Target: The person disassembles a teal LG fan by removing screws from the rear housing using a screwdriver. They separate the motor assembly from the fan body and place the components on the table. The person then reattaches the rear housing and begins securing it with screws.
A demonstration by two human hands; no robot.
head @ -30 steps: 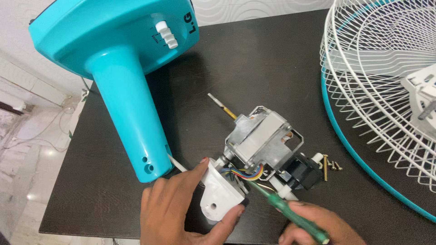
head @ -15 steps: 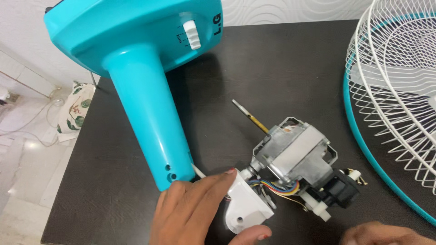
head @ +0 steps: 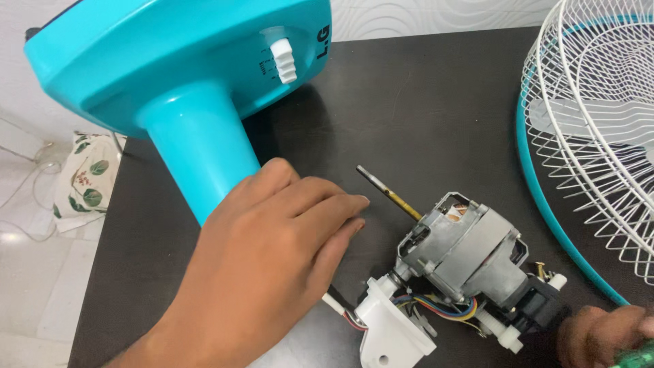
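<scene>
My left hand (head: 272,272) lies palm down over the lower end of the turquoise fan stand (head: 197,143), fingers stretched toward the motor's shaft (head: 388,194). The grey fan motor (head: 463,252) rests on the black table (head: 422,102), with coloured wires running to a white plastic bracket (head: 392,327) just below my fingers. A black part (head: 545,307) sits at the motor's rear. My right hand (head: 599,334) is at the bottom right corner, closed on a green screwdriver handle (head: 637,358); its blade is hidden.
The stand's wide turquoise base (head: 170,54) with a white knob (head: 283,60) lies tipped at the back left. A white wire fan grille (head: 593,123) with a turquoise rim fills the right side. A leaf-patterned cloth (head: 85,180) lies on the floor to the left.
My left hand left the white bracket and moved up onto the stand's lower end. My right hand with the screwdriver drew back from the motor to the bottom right corner.
</scene>
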